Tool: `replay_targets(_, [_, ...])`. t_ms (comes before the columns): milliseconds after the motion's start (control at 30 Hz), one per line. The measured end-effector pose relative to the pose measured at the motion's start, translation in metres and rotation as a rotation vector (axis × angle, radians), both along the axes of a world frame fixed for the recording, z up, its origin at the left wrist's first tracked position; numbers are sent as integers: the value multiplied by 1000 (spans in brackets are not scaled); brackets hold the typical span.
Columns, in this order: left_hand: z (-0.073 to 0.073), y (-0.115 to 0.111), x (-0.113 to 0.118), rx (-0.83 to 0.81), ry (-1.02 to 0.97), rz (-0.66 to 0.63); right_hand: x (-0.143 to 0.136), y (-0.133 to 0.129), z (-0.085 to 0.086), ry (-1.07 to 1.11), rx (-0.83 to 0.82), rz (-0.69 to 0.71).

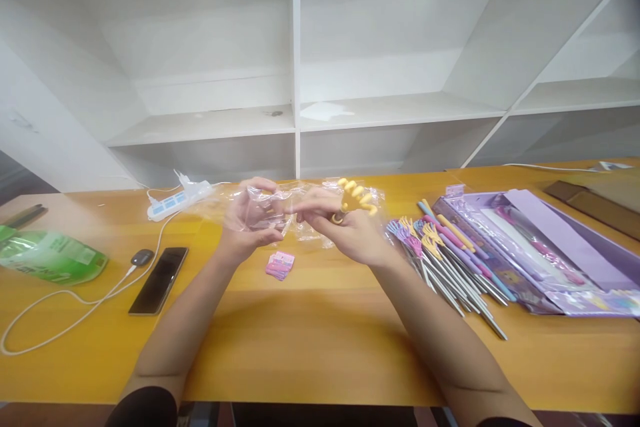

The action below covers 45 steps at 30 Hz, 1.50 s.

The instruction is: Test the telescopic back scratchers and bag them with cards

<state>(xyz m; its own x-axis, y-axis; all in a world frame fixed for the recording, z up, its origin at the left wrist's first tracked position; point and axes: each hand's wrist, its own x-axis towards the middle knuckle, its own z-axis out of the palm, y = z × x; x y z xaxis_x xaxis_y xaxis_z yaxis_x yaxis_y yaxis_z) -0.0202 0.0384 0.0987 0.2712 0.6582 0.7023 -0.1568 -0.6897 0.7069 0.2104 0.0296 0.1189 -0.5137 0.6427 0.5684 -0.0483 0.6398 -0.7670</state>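
A crinkled clear plastic bag [265, 203] stretches between my hands above the table. My left hand [245, 217] is curled around it, thumb and fingers bent on the film. My right hand [350, 233] is closed, its index finger pointing left toward the bag. From behind its knuckles sticks the yellow claw-shaped head of a back scratcher [356, 198]; its handle is hidden. Below the hands lies a small stack of pink cards [280, 265]. To the right is a pile of back scratchers [450, 260] with metal rods and purple, blue, pink and yellow parts.
A purple box [613, 260] with packaged items stands at the right. On the left are a black phone [159, 280], a white cable [60, 292], a power strip [173, 205] and a green plastic pack [55, 257]. White shelves [220, 123] rise behind the table.
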Motion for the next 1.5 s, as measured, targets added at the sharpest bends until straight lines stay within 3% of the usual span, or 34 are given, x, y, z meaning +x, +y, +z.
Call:
replay_targets(133, [5,-3,-2,20,-19,-63,-2,-1,0,13,-59,30])
replay_targets(333, [3,-1,-2,-7,-137,-148,16,-6,8,-146,-120,-27])
replay_targets(567, [6,1,-3,-63,-195,-109,46,-11,21,-275,75,-330])
replay_targets(933, [3,1,1,-114,-235,-142,62,-17,30,-496,161,-506])
replay_targets(1267, [-4,-4,11,-230,-153,-38,57,-8,27,-496,157,-454])
replay_targets(1500, [3,-10,16,-299,-77,-2,53,1,19,-380,236,-525])
